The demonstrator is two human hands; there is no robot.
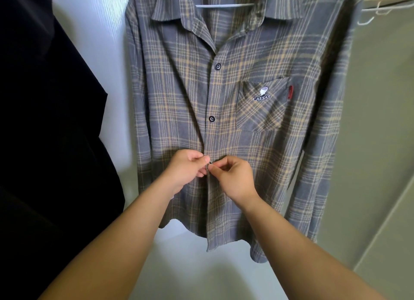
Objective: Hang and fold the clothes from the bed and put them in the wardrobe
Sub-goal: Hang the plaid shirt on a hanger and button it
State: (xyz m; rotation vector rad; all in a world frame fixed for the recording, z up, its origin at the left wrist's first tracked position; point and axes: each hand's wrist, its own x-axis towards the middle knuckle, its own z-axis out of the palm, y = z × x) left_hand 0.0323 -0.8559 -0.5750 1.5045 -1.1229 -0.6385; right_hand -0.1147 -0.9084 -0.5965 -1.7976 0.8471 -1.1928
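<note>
Shirt placket (207,142) between 2 hands (183,173) (236,179)

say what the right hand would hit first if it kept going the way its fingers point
The right hand points left, at a button on the plaid shirt. Just past that button it would probably meet the left hand first, though depth is hard to judge.

Black garment (44,120) hanging along the left edge; white wire hangers (378,9) at upper right, above a grey-green panel (380,142).
</note>
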